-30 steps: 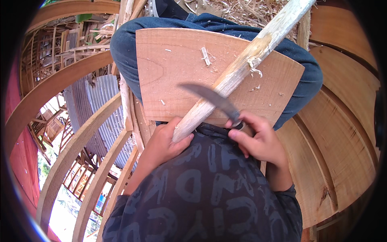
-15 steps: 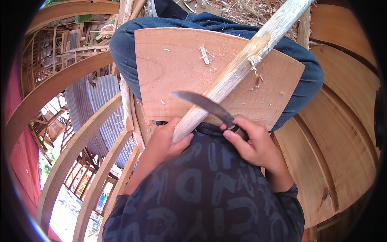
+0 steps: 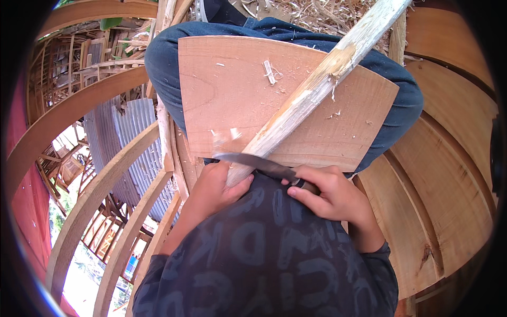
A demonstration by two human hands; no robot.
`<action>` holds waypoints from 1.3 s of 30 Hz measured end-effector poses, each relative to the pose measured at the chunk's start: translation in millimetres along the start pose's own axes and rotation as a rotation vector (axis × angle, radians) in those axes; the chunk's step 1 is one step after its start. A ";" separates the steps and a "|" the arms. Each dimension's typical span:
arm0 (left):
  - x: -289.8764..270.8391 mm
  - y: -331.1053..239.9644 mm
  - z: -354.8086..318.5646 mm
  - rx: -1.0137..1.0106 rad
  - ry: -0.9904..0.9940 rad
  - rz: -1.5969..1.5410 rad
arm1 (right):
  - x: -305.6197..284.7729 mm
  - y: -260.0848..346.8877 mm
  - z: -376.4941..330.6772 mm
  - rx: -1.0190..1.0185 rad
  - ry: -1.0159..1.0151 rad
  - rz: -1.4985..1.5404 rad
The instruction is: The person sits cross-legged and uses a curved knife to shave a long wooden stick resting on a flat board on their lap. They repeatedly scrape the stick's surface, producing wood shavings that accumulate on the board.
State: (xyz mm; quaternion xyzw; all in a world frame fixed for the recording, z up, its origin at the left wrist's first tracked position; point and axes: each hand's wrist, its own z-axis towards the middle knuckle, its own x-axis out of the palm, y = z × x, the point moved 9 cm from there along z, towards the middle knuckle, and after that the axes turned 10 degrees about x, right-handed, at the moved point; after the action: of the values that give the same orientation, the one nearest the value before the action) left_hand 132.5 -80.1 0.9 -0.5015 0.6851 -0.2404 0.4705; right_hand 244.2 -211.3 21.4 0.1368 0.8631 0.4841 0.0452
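Observation:
A long pale peeled wooden pole [image 3: 311, 95] slants from my belly up to the far right, across a flat board [image 3: 222, 100] lying on my crossed legs. My left hand [image 3: 214, 187] is closed around the pole's near end. In my right hand [image 3: 330, 193] is the dark handle of a curved knife [image 3: 264, 165]. Its blade crosses the pole just beyond my left hand, with the tip pointing left. Blurred wood shavings [image 3: 228, 136] are in the air or on the board left of the blade. A curled shaving [image 3: 271, 72] rests farther up the board.
Curved wooden ribs [image 3: 100, 211] rise at the left, with corrugated metal sheeting [image 3: 134, 153] beyond them. Wide curved planks [image 3: 417, 211] line the right side. Piled wood shavings [image 3: 327, 16] cover the ground past my legs.
The knife has come down along the pole toward my left hand, my right hand moving slightly nearer to me. Blurred shavings have appeared left of the blade. My left hand stays in place.

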 end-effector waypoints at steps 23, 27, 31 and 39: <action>5.4 9.9 -8.6 -0.266 0.070 -0.157 | -45.9 -9.7 -5.4 -0.234 -0.266 -0.159; 4.3 15.5 -6.8 -0.171 0.095 -0.186 | -87.1 -37.2 -18.9 -0.022 -0.725 0.872; 6.5 19.7 -6.8 -0.129 0.131 -0.209 | -57.8 -40.2 -14.1 0.201 -0.404 0.502; 6.2 14.8 -3.8 -0.140 0.132 -0.249 | -64.4 -39.8 -7.9 0.203 -0.497 0.385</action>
State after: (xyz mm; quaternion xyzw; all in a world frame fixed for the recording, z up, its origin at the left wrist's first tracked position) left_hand 122.0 -80.6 -11.8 -0.5973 0.6622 -0.2808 0.3548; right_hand 296.7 -255.5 -11.7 0.4152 0.8277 0.3471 0.1483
